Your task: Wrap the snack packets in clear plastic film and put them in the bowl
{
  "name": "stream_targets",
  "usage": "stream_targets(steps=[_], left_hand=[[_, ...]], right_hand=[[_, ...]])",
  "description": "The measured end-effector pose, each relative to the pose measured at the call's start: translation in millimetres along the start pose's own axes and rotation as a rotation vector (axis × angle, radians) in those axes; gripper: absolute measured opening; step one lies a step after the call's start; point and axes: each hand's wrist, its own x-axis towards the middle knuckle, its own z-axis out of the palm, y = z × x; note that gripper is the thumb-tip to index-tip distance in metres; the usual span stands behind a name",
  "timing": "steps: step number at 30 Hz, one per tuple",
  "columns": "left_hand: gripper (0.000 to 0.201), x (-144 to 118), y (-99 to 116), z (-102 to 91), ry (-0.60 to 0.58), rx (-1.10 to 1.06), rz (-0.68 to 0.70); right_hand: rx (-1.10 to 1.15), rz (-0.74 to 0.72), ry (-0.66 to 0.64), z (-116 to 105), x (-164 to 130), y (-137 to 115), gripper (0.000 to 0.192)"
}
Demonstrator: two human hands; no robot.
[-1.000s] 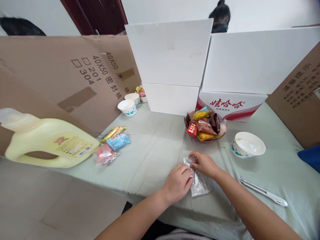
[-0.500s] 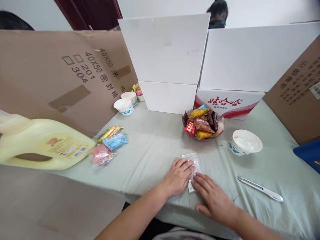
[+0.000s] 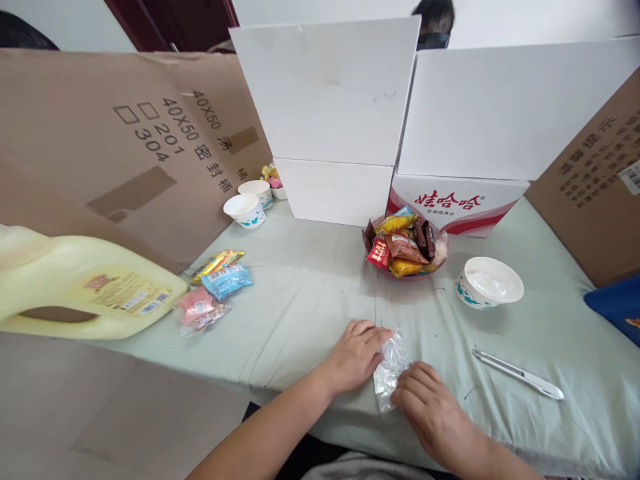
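Observation:
A crinkled clear plastic bag (image 3: 387,381) lies near the table's front edge, between my two hands. My left hand (image 3: 357,353) has its fingers closed on the bag's upper left edge. On the lower right side of the bag, the fingers of my right hand (image 3: 430,403) are curled in and grip its edge; the fingertips are partly hidden. A white utility knife (image 3: 520,375) rests to the right of my right hand. Beyond the hands stands a bowl (image 3: 403,270) heaped with wrapped snacks.
A white paper bowl (image 3: 487,283) stands at right. Several snack packets (image 3: 227,280) lie at left beside a large yellow jug (image 3: 95,287). More paper bowls (image 3: 245,210) sit further back. Cardboard boxes (image 3: 330,190) wall off the far side, with a person behind them.
The plastic bag has shifted slightly toward me, and more of it shows. My right hand has moved down and right, its fingers curling from flat. The left hand has turned slightly.

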Motion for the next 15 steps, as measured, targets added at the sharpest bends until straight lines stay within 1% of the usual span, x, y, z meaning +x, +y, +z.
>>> stream_targets(steps=[2, 4, 6, 8, 11, 15], left_hand=[[0.059, 0, -2, 1.2, 0.025, -0.045, -0.013], [0.069, -1, -5, 2.7, 0.040, -0.089, -0.009], [0.079, -1, -7, 4.1, 0.040, -0.097, -0.008], [0.086, -2, -9, 5.1, 0.035, -0.074, -0.020], [0.086, -2, -10, 5.5, 0.054, -0.068, -0.025], [0.075, -3, -10, 3.8, 0.130, -0.118, -0.008]], right_hand=[[0.009, 0.033, -0.032, -8, 15, 10, 0.026], [-0.031, 0.087, -0.053, -11, 31, 25, 0.024], [-0.119, 0.115, -0.051, -8, 45, 41, 0.021], [-0.212, 0.103, -0.032, 0, 55, 54, 0.020], [-0.290, 0.095, 0.008, 12, 63, 66, 0.017], [-0.338, 0.112, 0.041, 19, 62, 68, 0.015]])
